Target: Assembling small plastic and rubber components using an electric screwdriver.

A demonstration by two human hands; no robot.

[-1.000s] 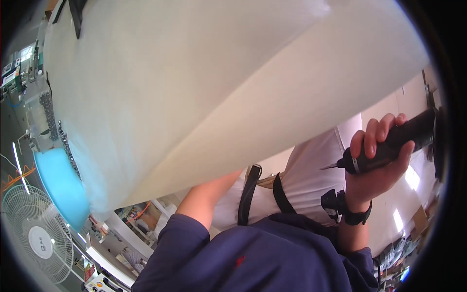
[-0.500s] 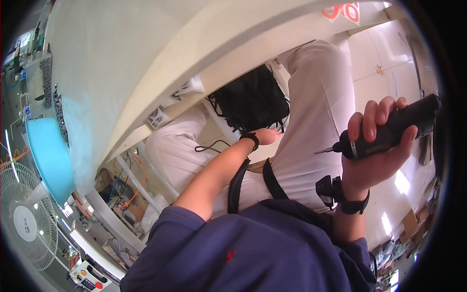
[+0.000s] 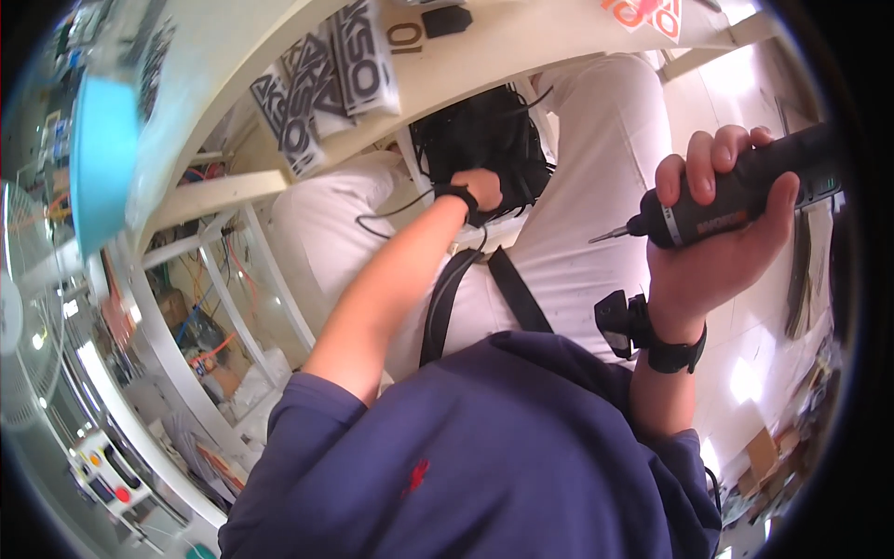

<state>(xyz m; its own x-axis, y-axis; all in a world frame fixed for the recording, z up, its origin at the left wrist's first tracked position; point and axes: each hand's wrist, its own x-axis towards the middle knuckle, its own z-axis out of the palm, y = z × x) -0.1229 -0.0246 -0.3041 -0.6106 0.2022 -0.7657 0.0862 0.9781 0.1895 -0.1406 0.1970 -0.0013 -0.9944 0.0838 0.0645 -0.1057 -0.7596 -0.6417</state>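
My right hand (image 3: 722, 219), raised on the right, is wrapped round a black electric screwdriver (image 3: 745, 191). Its thin metal bit (image 3: 610, 235) points left, over my right thigh. My left hand (image 3: 477, 189) reaches down between my knees onto a heap of black strapped items (image 3: 498, 126). Its fingers look curled in among them, but their tips and anything they grip are hidden. Both wrists wear black bands, and a small black device (image 3: 622, 324) sits on the right one. From the left wrist a dark cord (image 3: 372, 226) loops over my thigh.
The pale table edge (image 3: 466, 70) curves in front of my knees. Several printed white packets (image 3: 365, 65) and a small black piece (image 3: 447, 20) lie on it. At left are a light-blue basin (image 3: 104, 163), a fan (image 3: 14, 307) and a metal frame (image 3: 270, 270). Cardboard (image 3: 762, 456) lies at lower right.
My left hand has moved from beside the black heap onto it, its fingers going from outstretched to curled. The right hand with the screwdriver stands slightly higher. The view has shifted, bringing more packets into sight.
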